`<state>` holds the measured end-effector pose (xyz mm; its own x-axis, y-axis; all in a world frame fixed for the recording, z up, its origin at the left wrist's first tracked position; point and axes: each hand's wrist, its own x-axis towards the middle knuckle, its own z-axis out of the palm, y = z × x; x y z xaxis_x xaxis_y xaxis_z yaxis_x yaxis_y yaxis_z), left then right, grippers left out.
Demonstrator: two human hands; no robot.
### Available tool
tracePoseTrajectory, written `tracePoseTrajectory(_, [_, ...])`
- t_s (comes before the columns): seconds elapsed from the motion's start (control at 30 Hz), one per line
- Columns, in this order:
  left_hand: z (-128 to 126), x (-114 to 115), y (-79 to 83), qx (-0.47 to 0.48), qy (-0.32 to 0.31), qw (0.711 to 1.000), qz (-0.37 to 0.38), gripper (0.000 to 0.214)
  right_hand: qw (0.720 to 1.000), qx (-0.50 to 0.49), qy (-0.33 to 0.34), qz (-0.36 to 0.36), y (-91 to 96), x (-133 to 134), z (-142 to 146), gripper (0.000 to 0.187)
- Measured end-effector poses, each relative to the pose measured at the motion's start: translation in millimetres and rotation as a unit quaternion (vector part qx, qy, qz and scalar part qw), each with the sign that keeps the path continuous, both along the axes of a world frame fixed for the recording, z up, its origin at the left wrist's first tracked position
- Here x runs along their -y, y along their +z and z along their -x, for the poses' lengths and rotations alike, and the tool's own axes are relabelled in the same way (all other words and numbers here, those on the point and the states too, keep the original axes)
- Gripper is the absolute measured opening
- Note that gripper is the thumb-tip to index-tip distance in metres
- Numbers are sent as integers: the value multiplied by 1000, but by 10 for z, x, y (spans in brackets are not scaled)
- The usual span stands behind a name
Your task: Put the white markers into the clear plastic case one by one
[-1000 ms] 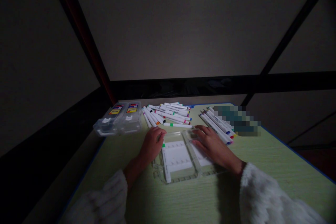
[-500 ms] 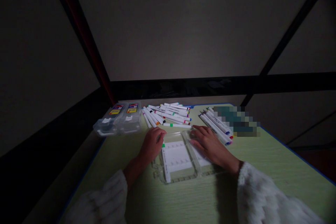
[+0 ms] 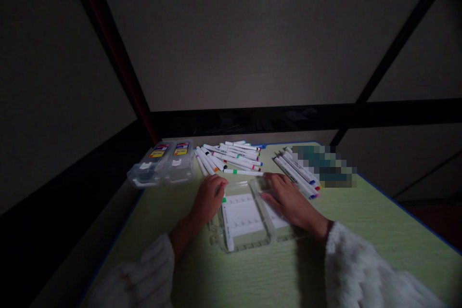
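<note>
A clear plastic marker case [image 3: 270, 231] lies unfolded on the table, with white ridged inserts in both halves. One white marker with a green band [image 3: 227, 224] lies along the left wall of its left half. My left hand [image 3: 210, 196] is curled at that marker's far end, fingers closed around it by the case's upper left corner. Over the right half rests my right hand [image 3: 290, 198], fingers stretched forward and slightly apart. Its fingertips reach the right end of another green-banded white marker [image 3: 243, 172] lying crosswise just beyond the case.
Behind the case is a loose pile of white markers [image 3: 234, 156] with coloured ends. Several more markers [image 3: 298, 173] lie side by side at the right, next to a pixelated dark green item [image 3: 323, 166]. Two clear cases [image 3: 180, 166] with labels stand at the table's far left.
Almost nothing differs. Both hands keep their places, and the whole view has shifted very slightly.
</note>
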<state>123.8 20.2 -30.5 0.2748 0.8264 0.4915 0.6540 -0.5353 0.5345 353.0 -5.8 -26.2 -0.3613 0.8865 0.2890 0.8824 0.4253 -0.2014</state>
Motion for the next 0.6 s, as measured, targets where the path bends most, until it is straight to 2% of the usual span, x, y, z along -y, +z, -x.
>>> tracePoseTrajectory(0.6, [-1,7,9,-5,-1,1000,-1,14,1000,23,-14,16,-19,-45,22,49])
